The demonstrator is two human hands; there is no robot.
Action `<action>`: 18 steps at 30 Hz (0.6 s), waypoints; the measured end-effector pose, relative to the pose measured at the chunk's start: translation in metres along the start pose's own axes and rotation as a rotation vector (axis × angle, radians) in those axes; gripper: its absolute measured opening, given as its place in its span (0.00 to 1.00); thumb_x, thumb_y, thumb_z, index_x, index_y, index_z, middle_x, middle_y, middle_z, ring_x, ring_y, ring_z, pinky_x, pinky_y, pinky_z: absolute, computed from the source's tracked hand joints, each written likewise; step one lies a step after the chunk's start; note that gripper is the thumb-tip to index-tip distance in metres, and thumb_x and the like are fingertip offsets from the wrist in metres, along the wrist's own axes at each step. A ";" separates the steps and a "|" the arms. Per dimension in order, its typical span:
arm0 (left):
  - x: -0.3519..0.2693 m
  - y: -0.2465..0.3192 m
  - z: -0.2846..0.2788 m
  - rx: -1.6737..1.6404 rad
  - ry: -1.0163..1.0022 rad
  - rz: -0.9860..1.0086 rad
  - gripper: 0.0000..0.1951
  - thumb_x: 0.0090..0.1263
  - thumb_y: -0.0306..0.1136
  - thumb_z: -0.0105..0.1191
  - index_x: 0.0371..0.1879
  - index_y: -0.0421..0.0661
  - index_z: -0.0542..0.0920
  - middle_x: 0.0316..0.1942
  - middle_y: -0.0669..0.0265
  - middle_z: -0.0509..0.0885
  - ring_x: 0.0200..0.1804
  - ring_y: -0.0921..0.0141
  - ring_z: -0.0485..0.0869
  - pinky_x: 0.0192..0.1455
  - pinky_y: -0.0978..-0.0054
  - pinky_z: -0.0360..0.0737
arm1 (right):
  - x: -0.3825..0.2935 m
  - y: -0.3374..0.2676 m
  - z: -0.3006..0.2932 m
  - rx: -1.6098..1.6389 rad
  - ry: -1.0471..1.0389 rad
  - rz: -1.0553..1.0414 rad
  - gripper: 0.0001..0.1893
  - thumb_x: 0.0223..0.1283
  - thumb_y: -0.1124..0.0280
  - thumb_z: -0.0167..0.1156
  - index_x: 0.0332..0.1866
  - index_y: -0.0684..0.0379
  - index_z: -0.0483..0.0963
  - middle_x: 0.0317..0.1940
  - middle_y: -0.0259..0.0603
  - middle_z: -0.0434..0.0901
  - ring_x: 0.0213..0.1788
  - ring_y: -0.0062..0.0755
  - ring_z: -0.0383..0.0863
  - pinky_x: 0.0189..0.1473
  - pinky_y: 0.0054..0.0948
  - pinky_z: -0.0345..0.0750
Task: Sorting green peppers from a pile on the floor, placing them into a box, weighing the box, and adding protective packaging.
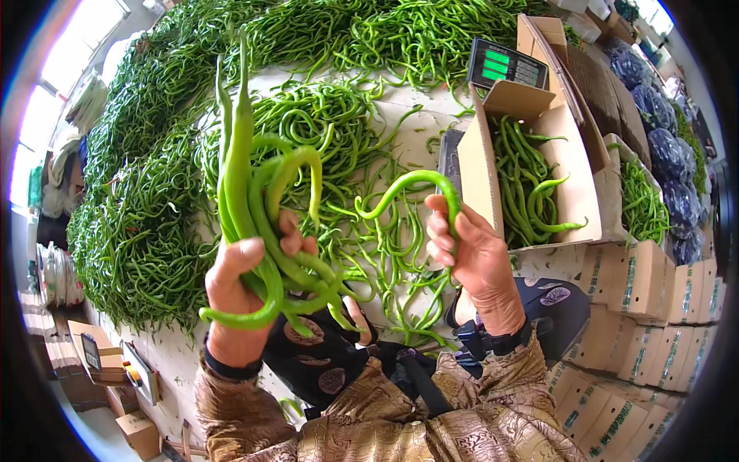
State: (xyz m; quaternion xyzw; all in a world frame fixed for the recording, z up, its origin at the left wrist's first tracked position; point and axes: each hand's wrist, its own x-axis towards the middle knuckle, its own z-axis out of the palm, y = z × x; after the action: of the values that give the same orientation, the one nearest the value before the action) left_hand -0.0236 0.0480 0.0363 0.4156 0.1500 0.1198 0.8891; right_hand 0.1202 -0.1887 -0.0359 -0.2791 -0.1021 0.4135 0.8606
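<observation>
My left hand (242, 277) is closed round a bunch of long green chili peppers (236, 179), some straight, some curled, raised above the floor. To its right, my right hand (476, 248) grips one curved green pepper (424, 176) between thumb and fingers. Beyond and below both hands, loose curly peppers (323, 115) lie heaped and scattered over the pale floor. At the right, an open cardboard box (568, 173) holds more long peppers (525, 185) and stands beside a scale display (505, 66) with lit green readouts.
Large pepper piles (150, 231) spread along the left and far side. A white container of peppers (644, 202) is right of the box. Stacked cardboard cartons (623, 341) fill the lower right, with dark plastic bags (664, 127) farther up. A second scale (140, 372) stands at lower left.
</observation>
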 end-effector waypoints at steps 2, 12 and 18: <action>-0.016 -0.014 0.007 -0.060 0.036 -0.070 0.24 0.57 0.39 0.56 0.50 0.35 0.73 0.34 0.61 0.77 0.43 0.62 0.81 0.51 0.63 0.81 | -0.009 -0.008 -0.007 0.126 -0.094 -0.015 0.25 0.71 0.63 0.52 0.64 0.71 0.64 0.33 0.32 0.69 0.32 0.19 0.64 0.31 0.19 0.66; -0.035 -0.067 0.026 -0.433 -0.099 -0.131 0.26 0.57 0.44 0.54 0.51 0.38 0.72 0.35 0.63 0.75 0.44 0.60 0.80 0.49 0.63 0.79 | -0.047 -0.062 0.010 -0.457 0.102 -0.300 0.23 0.71 0.61 0.53 0.60 0.71 0.69 0.30 0.33 0.73 0.32 0.19 0.68 0.37 0.20 0.68; -0.034 -0.098 0.017 -0.650 -0.178 -0.267 0.27 0.57 0.41 0.54 0.54 0.39 0.71 0.39 0.62 0.75 0.41 0.66 0.77 0.48 0.65 0.78 | -0.055 -0.118 -0.011 -1.056 0.334 -0.392 0.20 0.73 0.61 0.51 0.60 0.64 0.73 0.32 0.28 0.75 0.34 0.15 0.69 0.40 0.17 0.68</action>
State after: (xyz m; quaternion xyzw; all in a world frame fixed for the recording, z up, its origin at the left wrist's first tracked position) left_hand -0.0404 -0.0362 -0.0235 0.0965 0.0790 0.0074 0.9922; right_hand 0.1665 -0.2943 0.0250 -0.7074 -0.2070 0.0903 0.6697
